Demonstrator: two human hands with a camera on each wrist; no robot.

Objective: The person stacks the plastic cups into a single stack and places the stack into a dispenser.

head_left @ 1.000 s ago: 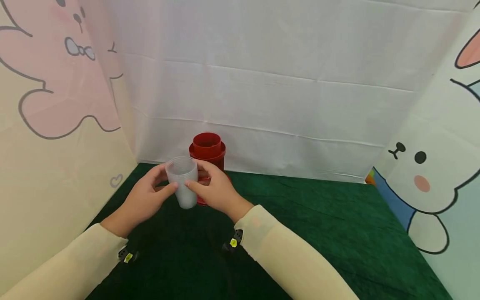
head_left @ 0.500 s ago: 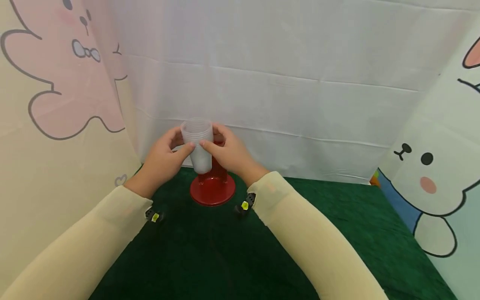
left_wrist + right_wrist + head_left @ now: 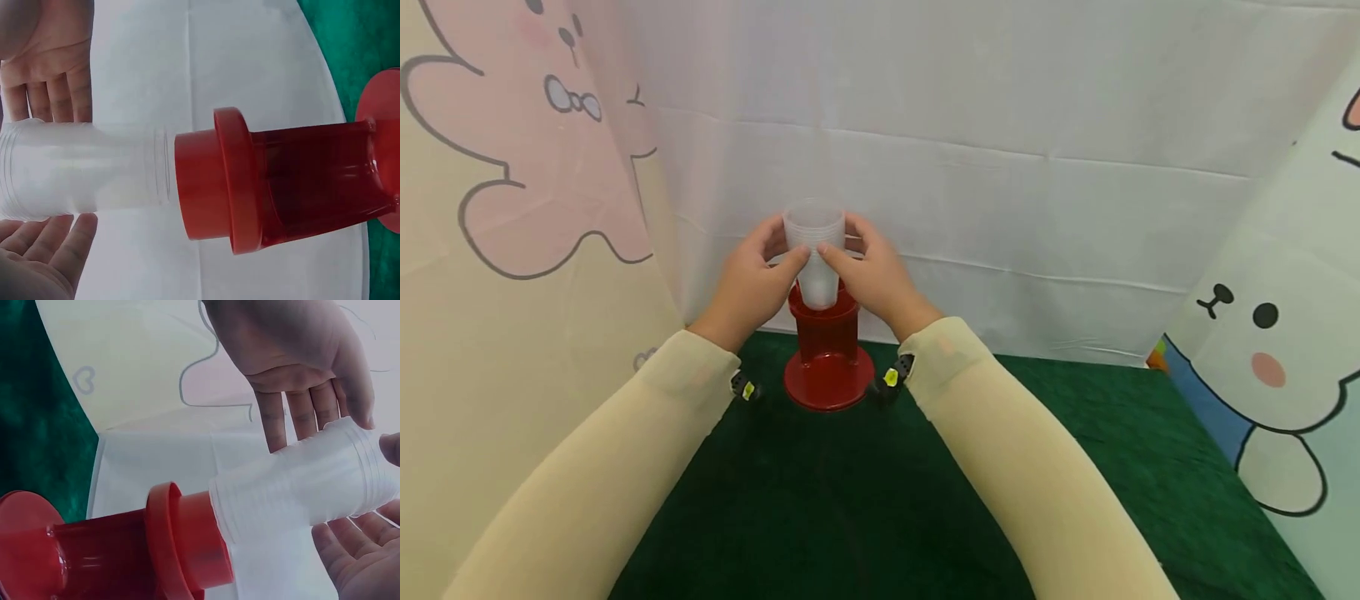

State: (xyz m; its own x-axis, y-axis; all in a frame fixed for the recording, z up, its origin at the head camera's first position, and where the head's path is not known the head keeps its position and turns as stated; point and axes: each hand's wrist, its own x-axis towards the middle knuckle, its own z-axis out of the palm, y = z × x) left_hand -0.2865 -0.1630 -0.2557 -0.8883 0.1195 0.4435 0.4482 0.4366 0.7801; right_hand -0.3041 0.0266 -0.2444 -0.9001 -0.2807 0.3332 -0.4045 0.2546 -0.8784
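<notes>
My left hand (image 3: 751, 279) and right hand (image 3: 880, 275) hold a stack of clear plastic cups (image 3: 817, 271) from both sides. The thumbs rest on its near face, with the fingers around the sides. The stack is upright, its wide rims at the top. Below it stands a red cup dispenser (image 3: 827, 333) with a round base, an open-fronted column and a collared top. In the left wrist view, the lower end of the stack (image 3: 94, 169) is close to the mouth of the dispenser (image 3: 203, 184) and lined up with it. Whether they touch cannot be told.
A dark green cloth (image 3: 850, 500) covers the table under the dispenser. Close behind rises a white fabric backdrop (image 3: 962, 208). Printed cartoon side panels stand at the left (image 3: 550, 333) and right (image 3: 1277, 400).
Both hands have raised the stack of cups and carried it forward and slightly right, from in front of the red dispenser to over its top. The dispenser stays in place.
</notes>
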